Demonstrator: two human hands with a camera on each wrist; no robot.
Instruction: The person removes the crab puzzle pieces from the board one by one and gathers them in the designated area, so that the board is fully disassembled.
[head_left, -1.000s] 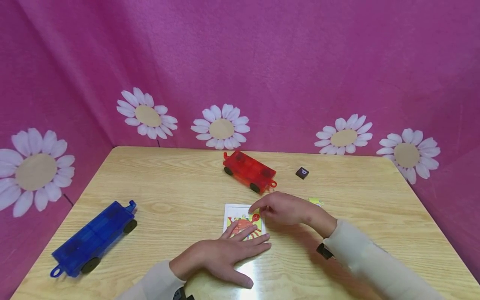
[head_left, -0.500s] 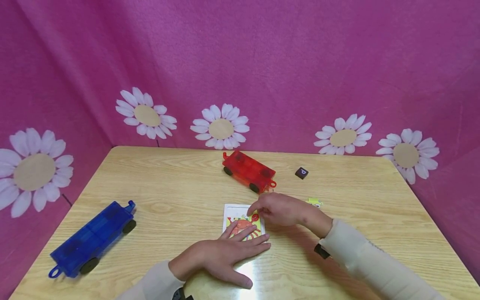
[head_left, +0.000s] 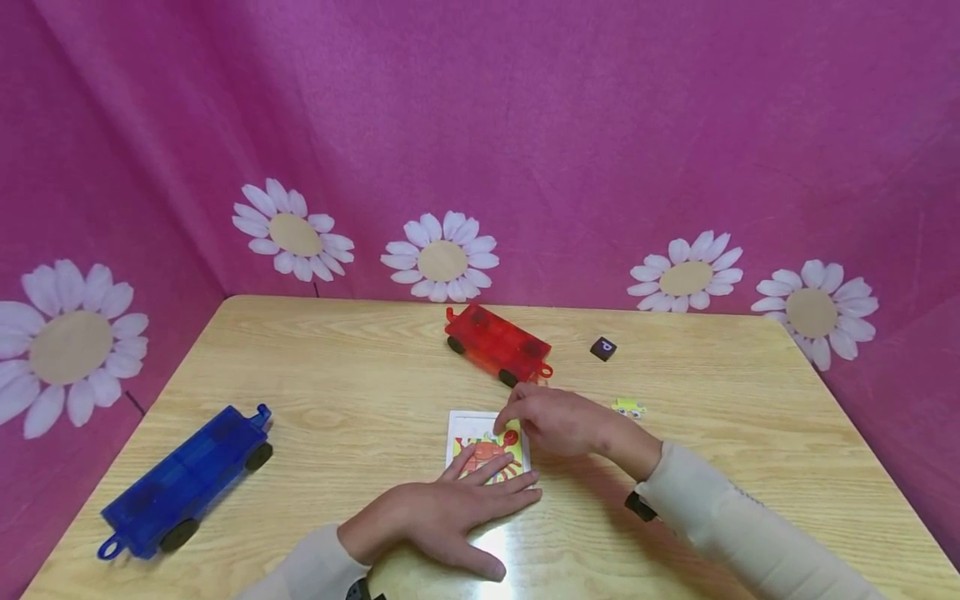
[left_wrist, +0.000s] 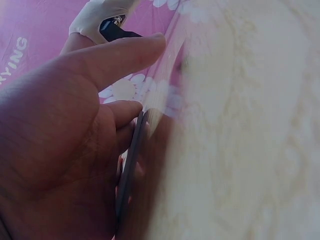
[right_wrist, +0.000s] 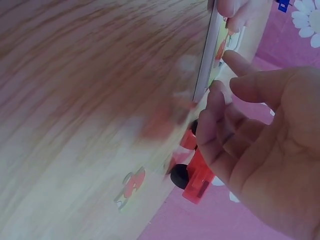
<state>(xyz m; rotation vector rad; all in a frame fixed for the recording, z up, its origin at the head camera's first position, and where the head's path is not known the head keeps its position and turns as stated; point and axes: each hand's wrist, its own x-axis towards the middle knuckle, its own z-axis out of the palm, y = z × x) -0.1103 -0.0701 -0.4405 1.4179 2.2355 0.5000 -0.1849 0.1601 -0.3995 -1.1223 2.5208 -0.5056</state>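
A small framed jigsaw puzzle (head_left: 487, 450) with a red crab on yellow lies on the wooden table, its upper part showing bare white. My left hand (head_left: 450, 517) rests on its lower part with fingers spread. In the left wrist view, the board's dark edge (left_wrist: 132, 165) shows under the left fingers. My right hand (head_left: 562, 421) is at the puzzle's upper right corner, the index fingertip touching it near the crab's claw. In the right wrist view, the right hand's (right_wrist: 265, 125) index finger reaches to the board while the other fingers bend loosely.
A yellow puzzle piece (head_left: 628, 407) lies right of the puzzle, beyond my right wrist. Behind the puzzle stands a red toy wagon (head_left: 498, 342), with a dark tile (head_left: 603, 348) to its right. A blue toy wagon (head_left: 191, 479) is at the left. Pink flowered cloth (head_left: 555, 150) surrounds the table (head_left: 337, 367).
My right wrist and forearm have shifted slightly left, uncovering more of the yellow piece. The right fingertip stays at the puzzle's corner and my left hand keeps its place.
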